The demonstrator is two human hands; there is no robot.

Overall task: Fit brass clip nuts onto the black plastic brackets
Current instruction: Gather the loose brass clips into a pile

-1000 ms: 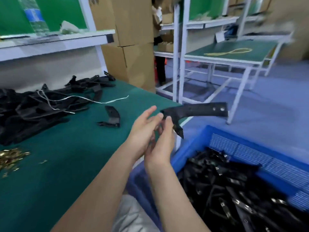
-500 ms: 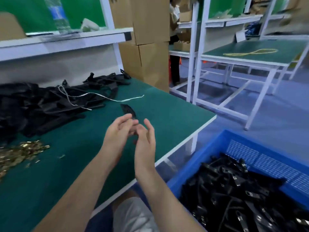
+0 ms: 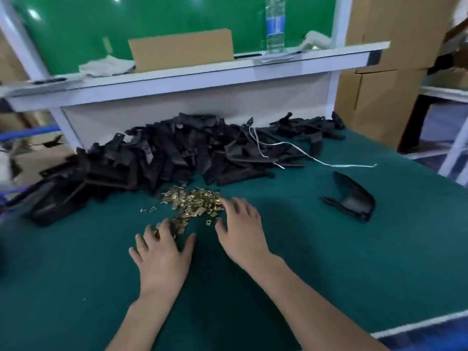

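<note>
Green table (image 3: pixel 329 249); black brackets (image 3: pixel 164 158); brass clip nuts (image 3: pixel 195 201).

bottle (image 3: pixel 275 24) cropped above, bracket pile (image 3: pixel 164 153) blurred leftward

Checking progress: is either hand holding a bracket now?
No, the left hand and right hand are spread open at the brass clip nuts.

1. Desk (image 3: pixel 329 274): dark green mat top, white edge at near right.
2. White cord (image 3: pixel 316 159): loose, trails across the mat toward the right.
3. White shelf (image 3: pixel 202 74): runs above the back of the desk, green board (image 3: pixel 152 19) behind it.
4. On the shelf: cardboard sheet (image 3: pixel 181 49) upright against the board, crumpled cloth (image 3: pixel 106 65) just left of it.
5. Clear water bottle (image 3: pixel 275 24), blue label, upright on the shelf right of the cardboard; second cloth (image 3: pixel 317 39) near the shelf's right end.
6. Stacked cardboard boxes (image 3: pixel 385 46) beyond the desk, right.
</note>
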